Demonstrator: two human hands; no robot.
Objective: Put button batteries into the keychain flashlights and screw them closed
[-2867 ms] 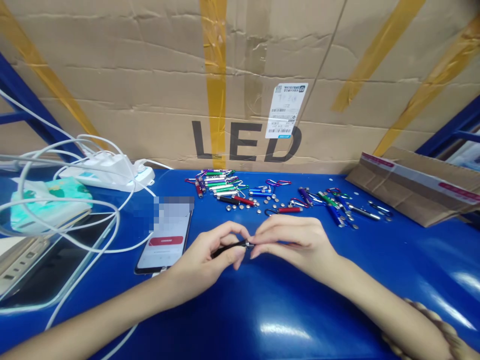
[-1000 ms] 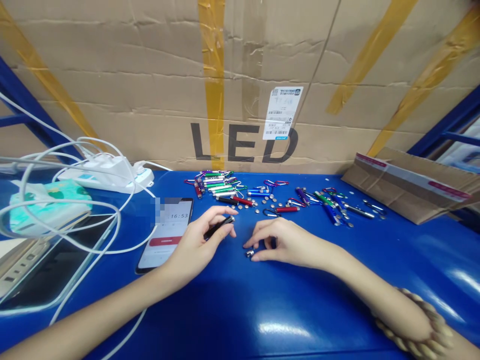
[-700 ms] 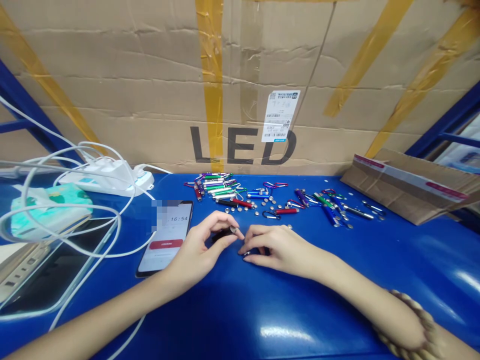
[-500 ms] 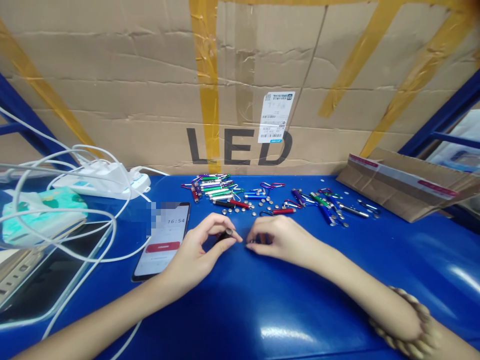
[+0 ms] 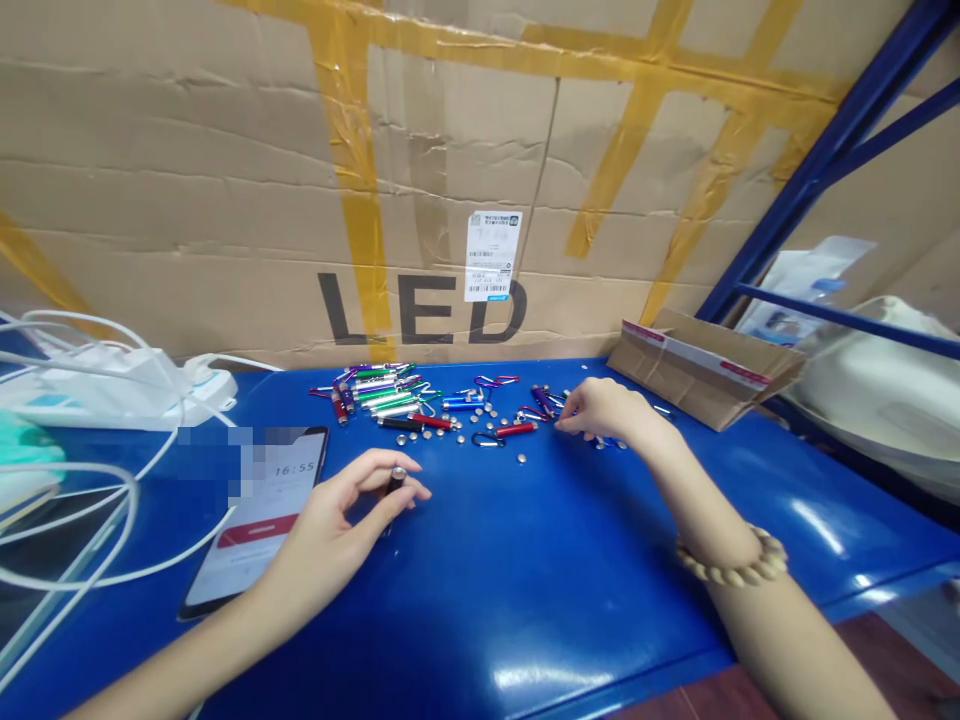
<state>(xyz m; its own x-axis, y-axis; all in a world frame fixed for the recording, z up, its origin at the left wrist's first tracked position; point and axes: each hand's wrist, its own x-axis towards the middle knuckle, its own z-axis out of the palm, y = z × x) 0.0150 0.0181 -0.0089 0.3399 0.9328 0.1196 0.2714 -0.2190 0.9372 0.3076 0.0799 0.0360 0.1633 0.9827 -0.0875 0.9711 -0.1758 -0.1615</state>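
My left hand (image 5: 360, 510) is closed around a black mini flashlight (image 5: 396, 482), a short tube with its silvery end facing up. My right hand (image 5: 611, 412) hovers at the right-hand group of small tubes, fingertips pinched together; what they hold, if anything, is hidden. Near its fingertips lie a red flashlight tube (image 5: 517, 428) and a purple tube (image 5: 541, 400). Several coloured mini flashlights with carabiner clips (image 5: 382, 395) form a pile at the left rear. Silver button cells (image 5: 427, 434) are scattered between the groups, and a single button cell (image 5: 521, 459) lies nearer me.
A large cardboard box (image 5: 247, 200) walls off the back of the blue table (image 5: 480, 600). To the left are a phone (image 5: 262, 520), white cables (image 5: 127, 500) and a power strip (image 5: 210, 390). An open brown carton (image 5: 697, 365) stands at the right rear beside the blue frame (image 5: 787, 210).
My right hand has moved away from my left hand, rightward and forward to the tubes. The left hand keeps the black flashlight, now more upright. The view has turned to the right.
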